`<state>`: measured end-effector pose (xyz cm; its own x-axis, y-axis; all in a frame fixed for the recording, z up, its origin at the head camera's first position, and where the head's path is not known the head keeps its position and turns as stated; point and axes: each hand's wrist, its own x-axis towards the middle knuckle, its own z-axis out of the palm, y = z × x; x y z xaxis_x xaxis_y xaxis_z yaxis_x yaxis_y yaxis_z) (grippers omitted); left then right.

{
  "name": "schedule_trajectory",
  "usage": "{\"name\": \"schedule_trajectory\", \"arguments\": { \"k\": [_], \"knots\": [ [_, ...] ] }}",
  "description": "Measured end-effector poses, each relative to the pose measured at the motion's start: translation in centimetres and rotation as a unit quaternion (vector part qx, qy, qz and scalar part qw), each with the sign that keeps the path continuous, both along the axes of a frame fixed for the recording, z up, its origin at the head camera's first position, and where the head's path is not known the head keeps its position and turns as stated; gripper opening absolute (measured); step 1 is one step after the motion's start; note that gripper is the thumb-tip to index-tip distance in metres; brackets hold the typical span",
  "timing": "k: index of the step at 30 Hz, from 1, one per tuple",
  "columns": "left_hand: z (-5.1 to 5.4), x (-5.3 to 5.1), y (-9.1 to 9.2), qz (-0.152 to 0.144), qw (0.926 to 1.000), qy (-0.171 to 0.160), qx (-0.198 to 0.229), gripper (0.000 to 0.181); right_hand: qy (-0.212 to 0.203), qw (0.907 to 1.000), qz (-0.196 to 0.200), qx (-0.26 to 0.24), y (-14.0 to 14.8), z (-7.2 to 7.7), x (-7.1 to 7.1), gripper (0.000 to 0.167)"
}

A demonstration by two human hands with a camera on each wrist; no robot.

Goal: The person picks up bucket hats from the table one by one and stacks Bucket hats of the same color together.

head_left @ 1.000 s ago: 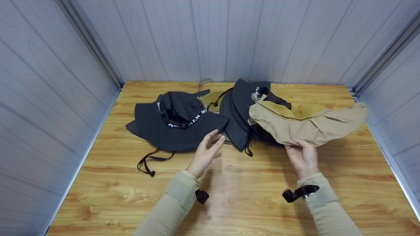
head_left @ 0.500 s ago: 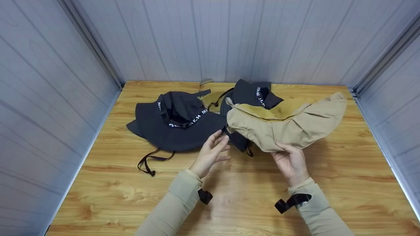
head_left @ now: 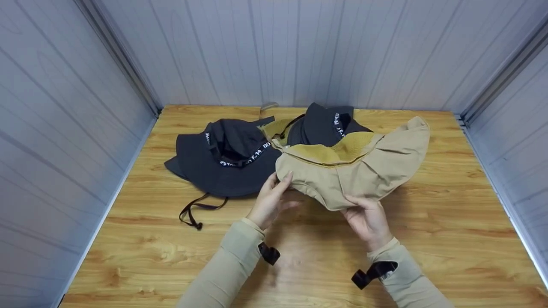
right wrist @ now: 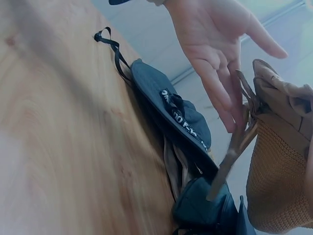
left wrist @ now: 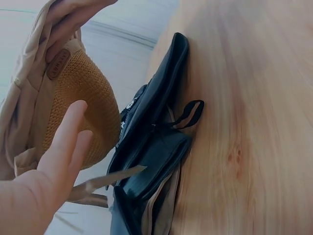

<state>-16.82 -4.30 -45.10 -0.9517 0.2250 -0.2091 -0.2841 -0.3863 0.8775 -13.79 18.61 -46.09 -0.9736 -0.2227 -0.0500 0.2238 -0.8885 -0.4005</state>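
Right fingers (head_left: pixel 360 201) closed round tan hat (head_left: pixel 359 179), left fingers (left wrist: pixel 68 128) straight beside it, "F-14" on black hat (head_left: pixel 231 182).

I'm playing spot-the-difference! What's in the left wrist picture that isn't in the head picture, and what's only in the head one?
Only the left wrist view shows the oval patch on the tan hat. Only the head view shows the sleeves and the black wrist straps. Both show the tan hat, dark hats, left hand and wooden table.
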Motion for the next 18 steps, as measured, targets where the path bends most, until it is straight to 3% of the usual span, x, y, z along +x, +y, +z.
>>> {"name": "schedule_trajectory", "arguments": {
  "k": [5, 11, 18],
  "knots": [
    [-0.2, -0.1, 0.0, -0.002, 0.9992, -0.013, 0.037, 0.042, -0.008, 0.9993, 0.005, 0.035, -0.6, 0.0, 0.4, 0.034],
    [0.0, -0.1, 0.0, 0.016, 0.9947, -0.036, 0.094, 0.022, -0.026, 0.996, 0.008, 0.085, -1.2, -0.1, 0.7, 0.035],
    [0.2, -0.4, -0.8, -0.017, 0.9835, -0.062, 0.169, 0.031, -0.013, 0.9964, 0.022, 0.081, -1.1, -0.6, 1.0, 0.038]
  ]
}}
